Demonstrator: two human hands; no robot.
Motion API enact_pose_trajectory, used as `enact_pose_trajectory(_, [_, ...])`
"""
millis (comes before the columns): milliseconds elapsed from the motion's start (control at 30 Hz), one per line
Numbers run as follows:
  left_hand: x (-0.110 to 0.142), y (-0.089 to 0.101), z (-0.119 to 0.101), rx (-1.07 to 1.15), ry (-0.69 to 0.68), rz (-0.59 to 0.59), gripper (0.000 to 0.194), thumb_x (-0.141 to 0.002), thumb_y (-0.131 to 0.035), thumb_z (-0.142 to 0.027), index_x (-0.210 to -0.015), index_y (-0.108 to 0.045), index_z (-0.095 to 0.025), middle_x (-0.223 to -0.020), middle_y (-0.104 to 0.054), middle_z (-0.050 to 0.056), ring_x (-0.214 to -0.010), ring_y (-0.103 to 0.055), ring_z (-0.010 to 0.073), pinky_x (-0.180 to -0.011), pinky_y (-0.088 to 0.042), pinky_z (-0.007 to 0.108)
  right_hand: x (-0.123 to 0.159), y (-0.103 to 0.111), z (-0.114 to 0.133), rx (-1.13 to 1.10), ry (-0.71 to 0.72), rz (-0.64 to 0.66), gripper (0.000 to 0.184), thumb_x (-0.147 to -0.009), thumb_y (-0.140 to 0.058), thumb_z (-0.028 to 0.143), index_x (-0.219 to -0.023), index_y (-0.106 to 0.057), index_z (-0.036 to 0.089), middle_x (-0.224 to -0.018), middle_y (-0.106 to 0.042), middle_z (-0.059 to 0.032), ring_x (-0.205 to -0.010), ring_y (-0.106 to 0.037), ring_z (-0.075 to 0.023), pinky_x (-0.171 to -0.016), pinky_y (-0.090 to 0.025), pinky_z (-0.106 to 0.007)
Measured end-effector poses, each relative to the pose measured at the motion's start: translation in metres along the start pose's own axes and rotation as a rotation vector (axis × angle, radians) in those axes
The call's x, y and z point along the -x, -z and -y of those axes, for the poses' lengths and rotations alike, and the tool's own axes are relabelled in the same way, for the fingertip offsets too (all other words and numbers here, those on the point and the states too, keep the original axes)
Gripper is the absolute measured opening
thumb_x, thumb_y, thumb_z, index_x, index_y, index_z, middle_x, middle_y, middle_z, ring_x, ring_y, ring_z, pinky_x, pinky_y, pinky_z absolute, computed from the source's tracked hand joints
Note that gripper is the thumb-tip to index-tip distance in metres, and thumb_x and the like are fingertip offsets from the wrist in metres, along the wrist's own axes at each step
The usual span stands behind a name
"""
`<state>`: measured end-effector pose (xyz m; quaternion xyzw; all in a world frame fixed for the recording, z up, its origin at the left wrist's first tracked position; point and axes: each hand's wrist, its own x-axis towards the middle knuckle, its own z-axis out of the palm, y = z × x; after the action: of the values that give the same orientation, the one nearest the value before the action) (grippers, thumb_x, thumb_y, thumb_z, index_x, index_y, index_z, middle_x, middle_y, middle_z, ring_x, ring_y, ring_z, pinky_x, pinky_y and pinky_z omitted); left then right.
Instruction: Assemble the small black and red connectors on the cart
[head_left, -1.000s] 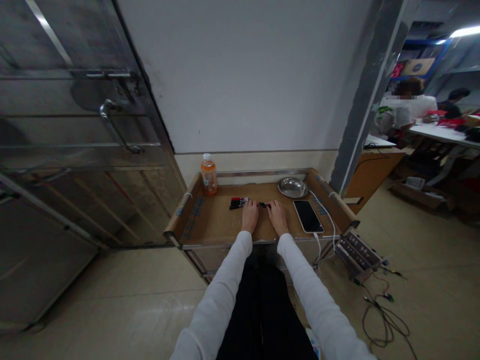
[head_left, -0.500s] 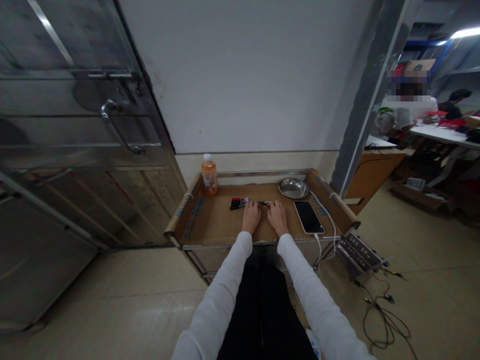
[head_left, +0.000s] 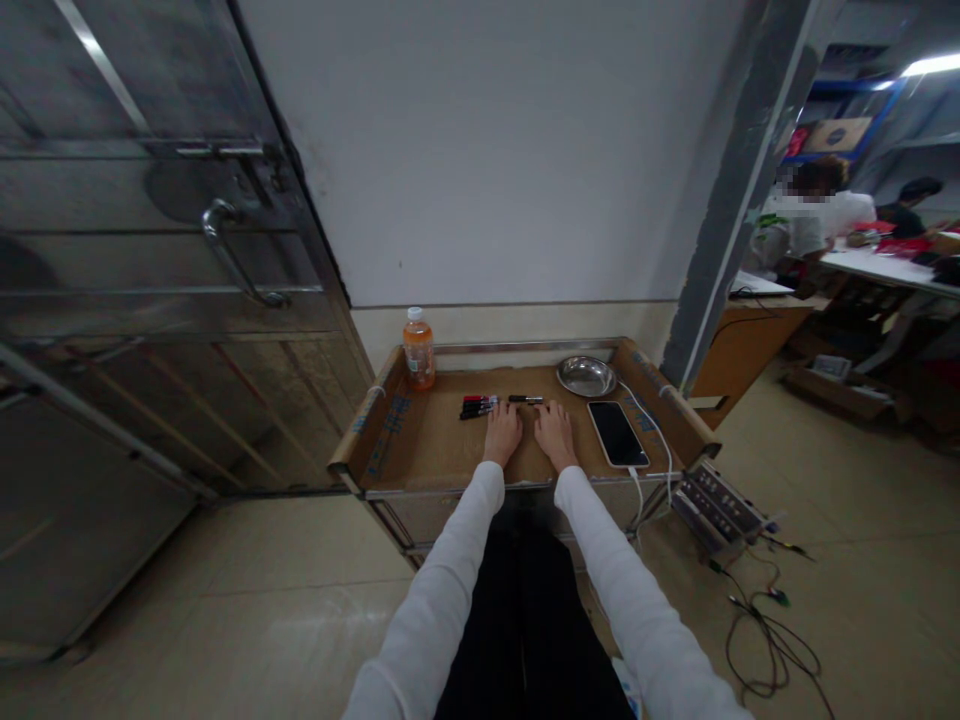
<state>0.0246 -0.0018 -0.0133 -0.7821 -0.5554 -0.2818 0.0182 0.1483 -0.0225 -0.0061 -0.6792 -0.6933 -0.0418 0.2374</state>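
My left hand (head_left: pixel 503 432) lies palm down on the brown cardboard lining (head_left: pixel 442 450), with its fingers stretched forward. Its fingertips are close to the right ends of several pens (head_left: pixel 477 406), black ones and one with red, bunched side by side. Palm down as well, my right hand (head_left: pixel 555 434) rests a short way to the right, fingers out and nothing seen in them. A single black pen (head_left: pixel 526 399) lies crosswise just beyond the fingertips of both hands; whether the right fingertips touch its end I cannot tell.
An orange drink bottle (head_left: pixel 418 352) stands at the cart's back left corner. A round metal dish (head_left: pixel 586 376) sits at the back right, near a phone (head_left: pixel 618 435) with a white cable (head_left: pixel 654 425). A metal door (head_left: pixel 180 250) is on the left. People sit beyond the doorway.
The single black pen, earlier between my fingertips, now lies loose a little farther from me. Both hands have let go and stay almost in the same place.
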Motion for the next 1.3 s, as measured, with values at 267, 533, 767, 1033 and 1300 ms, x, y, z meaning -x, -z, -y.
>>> enact_pose_trajectory(267, [0.0,0.004,-0.003,-0.009,0.012,0.014,0.028,-0.087,-0.04,-0.014,-0.111,-0.054,-0.013,-0.119,-0.056,0.017,-0.115,-0.051,0.0293,-0.097,-0.041,0.046,0.001,0.002,0.002,0.024,-0.01,-0.004,0.034,-0.086,-0.043,0.015,-0.117,-0.056,0.016,-0.112,-0.055,-0.0135,-0.103,-0.047,-0.0245,-0.088,-0.036,-0.036])
enact_pose_trajectory(533, [0.005,0.011,-0.006,-0.095,0.353,-0.224,0.035,-0.085,-0.034,-0.01,-0.115,-0.051,-0.004,-0.124,-0.051,0.027,-0.117,-0.049,0.034,-0.095,-0.04,0.049,0.0,0.005,0.004,0.024,-0.008,-0.007,0.03,-0.085,-0.04,0.011,-0.109,-0.058,0.015,-0.108,-0.057,-0.0138,-0.103,-0.048,-0.0243,-0.088,-0.037,-0.036])
enact_pose_trajectory(767, [0.007,0.007,-0.006,-0.162,0.381,-0.258,0.035,-0.085,-0.035,-0.013,-0.115,-0.053,-0.006,-0.115,-0.056,0.024,-0.111,-0.052,0.0335,-0.093,-0.041,0.05,0.0,0.004,0.004,0.015,-0.002,-0.017,0.029,-0.085,-0.043,0.012,-0.109,-0.058,0.015,-0.108,-0.057,-0.0133,-0.102,-0.049,-0.0238,-0.088,-0.038,-0.035])
enact_pose_trajectory(1033, [0.007,0.015,-0.01,-0.286,0.371,-0.094,0.035,-0.091,-0.027,-0.013,-0.119,-0.048,-0.007,-0.117,-0.054,0.021,-0.112,-0.05,0.0296,-0.094,-0.04,0.046,-0.004,-0.003,0.001,-0.077,0.088,-0.024,0.028,-0.088,-0.038,0.013,-0.109,-0.058,0.014,-0.105,-0.058,-0.0113,-0.1,-0.052,-0.021,-0.091,-0.04,-0.033])
enact_pose_trajectory(1300, [0.0,0.018,-0.009,0.088,0.006,0.05,0.021,-0.094,-0.04,-0.02,-0.113,-0.047,-0.015,-0.112,-0.058,0.012,-0.098,-0.061,0.0186,-0.083,-0.048,0.029,-0.004,-0.002,-0.001,-0.183,0.184,-0.072,0.044,-0.086,-0.044,0.011,-0.129,-0.047,0.019,-0.116,-0.054,-0.0094,-0.103,-0.054,-0.019,-0.089,-0.044,-0.03])
